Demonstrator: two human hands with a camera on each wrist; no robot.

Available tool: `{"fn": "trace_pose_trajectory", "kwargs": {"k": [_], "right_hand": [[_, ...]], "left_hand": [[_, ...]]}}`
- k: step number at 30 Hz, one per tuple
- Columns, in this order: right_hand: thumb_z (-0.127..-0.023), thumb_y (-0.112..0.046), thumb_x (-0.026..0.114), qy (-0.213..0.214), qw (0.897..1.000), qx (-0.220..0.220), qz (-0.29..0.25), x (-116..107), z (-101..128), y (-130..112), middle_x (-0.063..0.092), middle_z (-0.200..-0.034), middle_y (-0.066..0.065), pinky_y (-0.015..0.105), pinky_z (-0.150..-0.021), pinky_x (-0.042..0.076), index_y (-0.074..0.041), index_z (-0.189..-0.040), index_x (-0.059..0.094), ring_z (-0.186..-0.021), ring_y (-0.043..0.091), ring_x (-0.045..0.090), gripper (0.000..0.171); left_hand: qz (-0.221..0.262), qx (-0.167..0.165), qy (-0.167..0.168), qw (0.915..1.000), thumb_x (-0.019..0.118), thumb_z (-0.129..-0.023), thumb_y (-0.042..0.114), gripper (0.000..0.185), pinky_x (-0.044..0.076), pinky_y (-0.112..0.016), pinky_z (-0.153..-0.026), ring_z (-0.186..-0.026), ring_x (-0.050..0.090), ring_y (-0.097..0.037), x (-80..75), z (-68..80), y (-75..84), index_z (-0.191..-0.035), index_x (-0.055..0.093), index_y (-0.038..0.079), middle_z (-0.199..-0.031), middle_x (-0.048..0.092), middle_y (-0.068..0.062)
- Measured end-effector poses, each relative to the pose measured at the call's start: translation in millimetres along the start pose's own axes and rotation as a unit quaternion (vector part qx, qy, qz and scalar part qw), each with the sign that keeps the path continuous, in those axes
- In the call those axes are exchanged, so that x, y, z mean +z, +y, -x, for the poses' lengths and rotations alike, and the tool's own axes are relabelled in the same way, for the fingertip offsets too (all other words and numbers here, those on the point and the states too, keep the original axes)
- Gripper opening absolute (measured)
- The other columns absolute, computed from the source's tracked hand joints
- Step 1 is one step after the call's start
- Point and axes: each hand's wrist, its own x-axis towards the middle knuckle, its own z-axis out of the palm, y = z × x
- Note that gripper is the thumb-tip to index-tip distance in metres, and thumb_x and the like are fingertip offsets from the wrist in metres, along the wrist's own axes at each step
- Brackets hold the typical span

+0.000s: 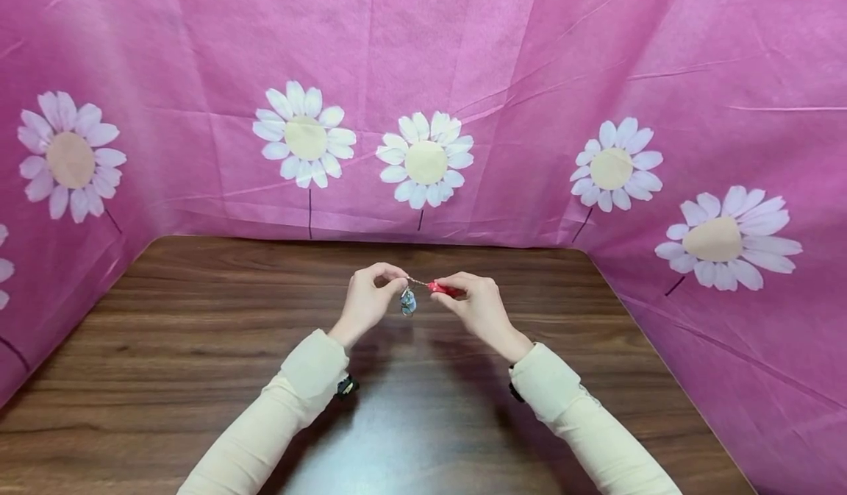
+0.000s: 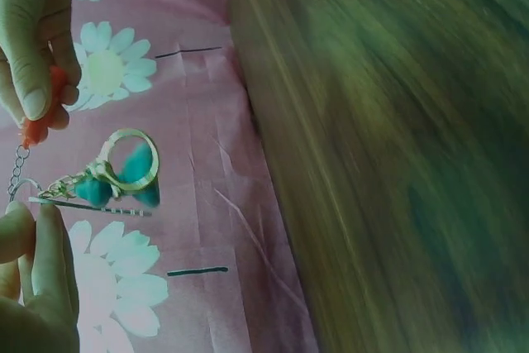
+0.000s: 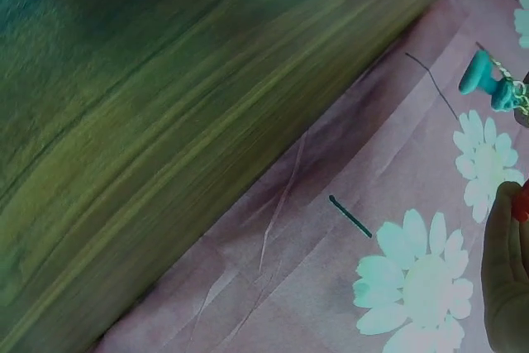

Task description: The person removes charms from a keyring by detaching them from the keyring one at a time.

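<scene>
Above the bench (image 1: 198,348), the left hand (image 1: 367,298) pinches the chain (image 1: 417,282) – it runs sideways to the red tag (image 1: 442,288) the right hand (image 1: 478,305) pinches. The left wrist view alone shows the ring (image 2: 131,159).

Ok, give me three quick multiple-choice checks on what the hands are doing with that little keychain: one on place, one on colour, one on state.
1. Where is the keychain?
A. Lying flat on the table
B. Held in the air above the table
C. Pinned to the cloth backdrop

2. What colour is the piece in the right hand?
A. Red
B. Yellow
C. Black

3. How does the left hand hold its end?
A. Flat and open
B. Fingertips pinching it
C. Not touching it

Answers:
1 B: in the head view the charm hangs between both hands, clear of the table.
2 A: the right hand pinches a red piece.
3 B: the left hand has its fingertips closed on the ring end of the chain.
</scene>
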Motion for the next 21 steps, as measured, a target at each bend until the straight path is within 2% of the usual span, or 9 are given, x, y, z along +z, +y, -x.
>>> {"fn": "trace_pose_trajectory", "kwargs": {"k": [6,11,14,17,21], "right_hand": [[-0.072,-0.009,0.076,0.009,1.000,0.008,-0.017,-0.9,-0.7,-2.7,0.070,-0.081,0.005,0.019,-0.061,0.053,-0.004,-0.090,0.073,-0.071,0.014,0.066,0.019],[-0.073,-0.010,0.075,0.007,1.000,0.009,-0.016,-0.7,-0.6,-5.1,0.070,-0.082,0.005,0.020,-0.061,0.054,-0.004,-0.090,0.072,-0.072,0.014,0.066,0.018],[-0.073,-0.010,0.076,0.010,1.000,0.009,-0.012,-1.1,0.1,-6.7,0.071,-0.082,0.005,0.021,-0.061,0.054,-0.004,-0.089,0.073,-0.072,0.014,0.066,0.018],[-0.073,-0.010,0.076,0.015,1.000,0.011,-0.012,-1.9,0.0,-7.6,0.071,-0.081,0.004,0.022,-0.061,0.054,-0.005,-0.089,0.073,-0.072,0.013,0.066,0.017],[-0.073,-0.011,0.076,0.017,1.000,0.009,-0.018,-2.6,-2.9,-8.7,0.071,-0.082,0.003,0.023,-0.063,0.054,-0.006,-0.090,0.073,-0.073,0.013,0.066,0.018]], "left_hand": [[0.057,-0.046,-0.003,0.9973,0.068,-0.080,0.009,0.008,0.041,-0.023,-0.066,-0.072,0.054,-0.008,0.2,-2.1,2.1,-0.088,0.069,0.006,-0.076,0.065,-0.004],[0.122,-0.090,0.000,0.9885,0.066,-0.081,0.004,0.011,0.047,-0.022,-0.067,-0.071,0.057,-0.007,-0.7,-1.9,3.7,-0.091,0.068,0.002,-0.076,0.065,-0.003],[0.147,-0.104,-0.015,0.9835,0.065,-0.082,0.003,0.012,0.050,-0.023,-0.071,-0.073,0.058,-0.006,-1.6,-0.9,2.9,-0.093,0.067,-0.001,-0.080,0.065,-0.005],[0.137,-0.096,-0.045,0.9848,0.063,-0.082,0.002,0.013,0.051,-0.024,-0.074,-0.074,0.060,-0.006,-2.7,-0.2,0.6,-0.094,0.065,-0.003,-0.085,0.067,-0.008],[0.072,-0.050,-0.090,0.9921,0.062,-0.083,0.002,0.018,0.051,-0.026,-0.071,-0.076,0.062,-0.013,-4.3,-0.2,-2.2,-0.100,0.065,0.000,-0.087,0.067,-0.012]]}}
